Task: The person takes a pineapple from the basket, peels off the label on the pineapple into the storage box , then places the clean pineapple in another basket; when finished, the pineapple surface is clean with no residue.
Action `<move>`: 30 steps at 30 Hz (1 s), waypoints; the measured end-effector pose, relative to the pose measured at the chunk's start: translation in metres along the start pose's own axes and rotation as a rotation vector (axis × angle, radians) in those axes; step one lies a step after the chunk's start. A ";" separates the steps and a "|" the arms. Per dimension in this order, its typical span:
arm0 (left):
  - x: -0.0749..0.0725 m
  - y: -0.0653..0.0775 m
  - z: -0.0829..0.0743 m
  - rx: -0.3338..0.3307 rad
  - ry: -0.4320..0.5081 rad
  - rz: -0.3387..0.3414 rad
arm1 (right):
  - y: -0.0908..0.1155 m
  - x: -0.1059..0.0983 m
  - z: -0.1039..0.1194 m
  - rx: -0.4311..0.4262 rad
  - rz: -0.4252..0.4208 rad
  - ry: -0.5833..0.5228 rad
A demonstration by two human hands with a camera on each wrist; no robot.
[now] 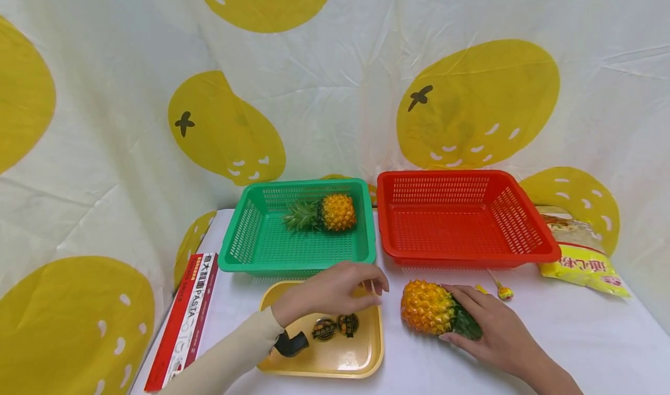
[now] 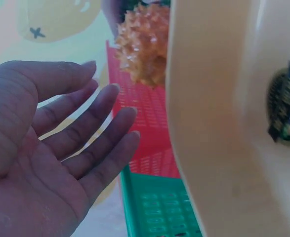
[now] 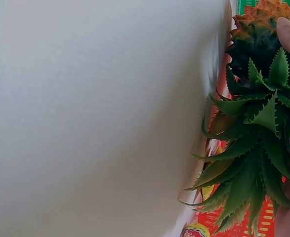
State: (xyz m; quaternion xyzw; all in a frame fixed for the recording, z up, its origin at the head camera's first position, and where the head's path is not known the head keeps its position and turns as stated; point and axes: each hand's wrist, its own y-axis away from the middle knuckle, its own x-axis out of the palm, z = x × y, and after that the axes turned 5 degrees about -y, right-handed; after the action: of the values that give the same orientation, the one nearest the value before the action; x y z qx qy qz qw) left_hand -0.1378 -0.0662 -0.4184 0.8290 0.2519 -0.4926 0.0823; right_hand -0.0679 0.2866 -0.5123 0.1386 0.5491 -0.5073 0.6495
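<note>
An orange-yellow pineapple [image 1: 425, 308] with a dark green crown [image 3: 256, 158] lies on its side on the white table, right of the cream tray [image 1: 356, 357]. My right hand [image 1: 487, 325] grips it near the base of the crown, thumb on the near side and fingers over the far side; the right wrist view shows the thumb against the fruit. Above the tray's far right part hangs my left hand [image 1: 342, 290], fingers loosely bent and nothing in them. In the left wrist view, that hand [image 2: 61, 138] has its palm showing and fingers spread. Another pineapple [image 1: 338, 213] lies in the green basket [image 1: 251, 255].
A red basket [image 1: 455, 261] stands right of the green one. Inside the tray are two dark round labels [image 1: 324, 328] and a black curved piece [image 1: 291, 344]. A pasta box [image 1: 183, 319] lies left, a yellow bag [image 1: 586, 267] right. A wrapped lollipop [image 1: 505, 292] lies beyond my right hand.
</note>
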 end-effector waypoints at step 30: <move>0.025 -0.060 -0.019 -0.067 -0.178 0.002 | 0.001 -0.001 0.001 -0.018 -0.012 0.012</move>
State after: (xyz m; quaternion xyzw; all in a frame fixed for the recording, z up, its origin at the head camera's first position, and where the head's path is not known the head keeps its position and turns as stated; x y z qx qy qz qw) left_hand -0.1430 0.0009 -0.4240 0.7790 0.2590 -0.5555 0.1324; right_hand -0.0659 0.2869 -0.5114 0.1328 0.5584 -0.5054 0.6443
